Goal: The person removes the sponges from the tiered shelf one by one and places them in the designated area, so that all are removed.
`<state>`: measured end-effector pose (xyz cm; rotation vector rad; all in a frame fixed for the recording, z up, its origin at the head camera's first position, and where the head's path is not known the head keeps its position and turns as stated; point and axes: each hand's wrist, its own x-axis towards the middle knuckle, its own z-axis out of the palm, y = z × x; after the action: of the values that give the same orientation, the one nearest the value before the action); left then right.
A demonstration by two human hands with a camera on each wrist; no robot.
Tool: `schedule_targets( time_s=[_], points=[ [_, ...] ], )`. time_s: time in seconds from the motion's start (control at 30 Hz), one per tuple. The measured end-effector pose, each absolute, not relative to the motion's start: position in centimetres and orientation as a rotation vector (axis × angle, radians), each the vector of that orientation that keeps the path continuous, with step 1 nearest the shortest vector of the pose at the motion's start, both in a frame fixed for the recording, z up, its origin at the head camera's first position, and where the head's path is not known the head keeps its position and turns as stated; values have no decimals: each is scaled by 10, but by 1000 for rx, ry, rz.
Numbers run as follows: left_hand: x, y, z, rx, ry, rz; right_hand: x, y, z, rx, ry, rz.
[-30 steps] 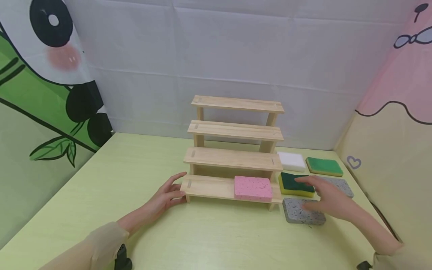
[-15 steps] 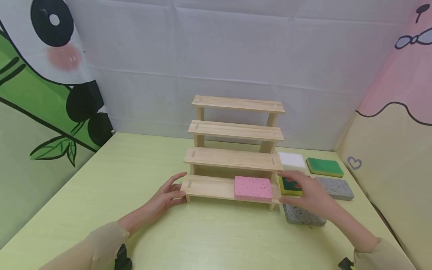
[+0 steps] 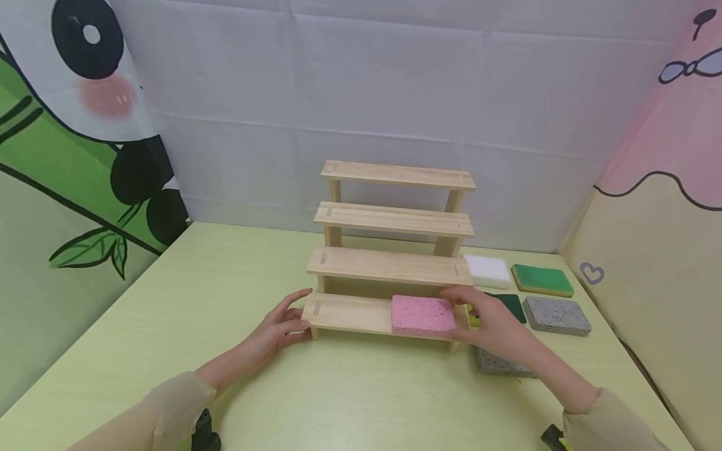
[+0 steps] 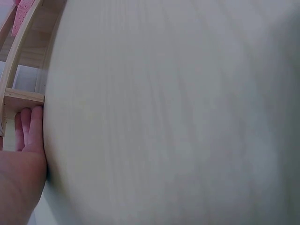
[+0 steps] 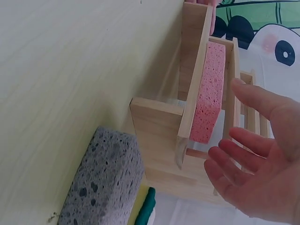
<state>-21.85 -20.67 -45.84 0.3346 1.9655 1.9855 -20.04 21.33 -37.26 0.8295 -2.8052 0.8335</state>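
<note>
A pink speckled sponge (image 3: 423,315) lies on the right part of the lowest step of a four-tier wooden stand (image 3: 389,265). My right hand (image 3: 493,319) is at the sponge's right end, thumb toward the front and fingers toward the back. In the right wrist view its fingers are extended and spread, with a gap between them and the pink sponge (image 5: 211,91). My left hand (image 3: 276,326) touches the left end of the lowest step. In the left wrist view its straight fingers (image 4: 35,129) rest against the stand's side.
Right of the stand lie a white sponge (image 3: 487,272), a green-topped sponge (image 3: 543,280), a dark green and yellow sponge (image 3: 510,305) and a grey sponge (image 3: 558,316). Another grey sponge (image 3: 504,364) sits nearer, partly behind my right hand. A fabric backdrop (image 3: 395,81) stands behind.
My right hand has moved left from above the grey and dark green sponges to the right end of the pink sponge. The left hand and the stand have stayed put.
</note>
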Motion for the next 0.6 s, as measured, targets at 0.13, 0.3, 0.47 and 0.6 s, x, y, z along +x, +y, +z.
schedule_targets(
  time_s=[0.13, 0.3, 0.47, 0.6],
  points=[
    [-219, -207, -459, 333, 1965, 1987, -202, 209, -375, 808, -2834, 837],
    [-218, -207, -459, 336, 1958, 1988, -204, 206, -379, 808, -2860, 831],
    [-218, -207, -459, 339, 1959, 1985, -206, 203, -384, 829, -2875, 840],
    [-219, -207, -459, 332, 1962, 1984, -207, 202, -385, 805, -2888, 852]
  ],
)
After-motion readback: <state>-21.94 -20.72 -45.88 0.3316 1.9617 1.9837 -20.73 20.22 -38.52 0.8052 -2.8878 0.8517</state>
